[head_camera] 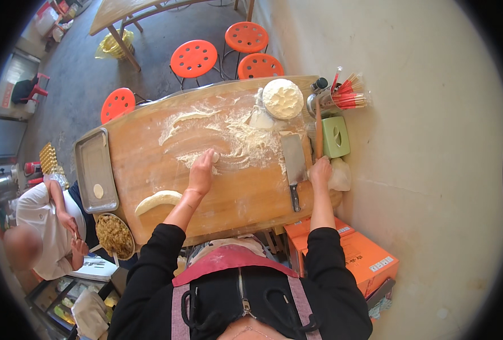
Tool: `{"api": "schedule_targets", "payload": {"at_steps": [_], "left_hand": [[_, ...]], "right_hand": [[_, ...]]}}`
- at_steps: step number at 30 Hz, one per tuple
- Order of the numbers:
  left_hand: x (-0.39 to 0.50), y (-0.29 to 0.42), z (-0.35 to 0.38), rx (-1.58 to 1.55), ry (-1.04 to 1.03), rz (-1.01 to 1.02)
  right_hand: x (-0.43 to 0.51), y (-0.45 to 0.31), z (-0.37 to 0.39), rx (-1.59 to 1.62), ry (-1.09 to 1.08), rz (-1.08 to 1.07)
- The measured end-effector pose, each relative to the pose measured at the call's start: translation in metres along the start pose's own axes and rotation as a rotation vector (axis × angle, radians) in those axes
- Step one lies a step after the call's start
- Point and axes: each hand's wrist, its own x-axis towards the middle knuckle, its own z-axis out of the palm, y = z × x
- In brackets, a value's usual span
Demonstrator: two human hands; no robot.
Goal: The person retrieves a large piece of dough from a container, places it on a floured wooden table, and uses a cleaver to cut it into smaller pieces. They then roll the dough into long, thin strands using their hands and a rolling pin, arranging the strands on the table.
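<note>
My left hand (201, 170) is over the floured middle of the wooden table (234, 199), its fingers around a small piece of dough (215, 157). At the table's right edge my right hand (321, 170) is closed on the lower end of a wooden rolling pin (318, 131). Just left of that hand lies a cleaver (294, 159) with a black handle. A curved roll of dough (156, 201) rests beside my left forearm. A bowl of flour (282, 99) stands at the far right, with loose flour (251, 140) spread below it.
A metal tray (96, 170) holds a flat dough round (98, 191); a bowl of filling (114, 236) stands near it. A co-worker (56, 225) is at the left. A green tissue box (335, 137) and chopsticks (349, 100) line the right edge. Orange boxes (358, 259) sit below, by the wall.
</note>
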Motion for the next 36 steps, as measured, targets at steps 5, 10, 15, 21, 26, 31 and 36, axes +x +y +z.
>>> {"api": "schedule_targets", "payload": {"at_steps": [5,10,15,21,26,31,36], "left_hand": [[0.015,-0.007,0.005,0.068,0.112,-0.117],[0.03,0.008,-0.003,-0.073,-0.035,-0.178],[0.026,0.01,-0.015,0.14,-0.025,0.158],[-0.008,0.007,0.003,0.192,0.005,0.222],[-0.022,0.011,0.0,0.046,-0.169,0.078],[-0.015,0.004,-0.047,0.021,0.252,-0.022],[-0.011,-0.022,-0.036,0.222,0.059,-0.172]], "right_hand": [[-0.005,-0.017,-0.019,0.233,0.052,0.011],[-0.015,-0.043,-0.052,0.77,0.305,-0.09],[-0.058,-0.098,-0.073,0.975,0.333,-0.193],[-0.124,-0.142,-0.052,0.919,0.203,-0.255],[-0.147,-0.159,-0.034,0.75,0.034,-0.447],[-0.122,-0.177,-0.025,0.538,-0.093,-0.643],[-0.11,-0.199,0.016,0.352,-0.037,-0.916]]}}
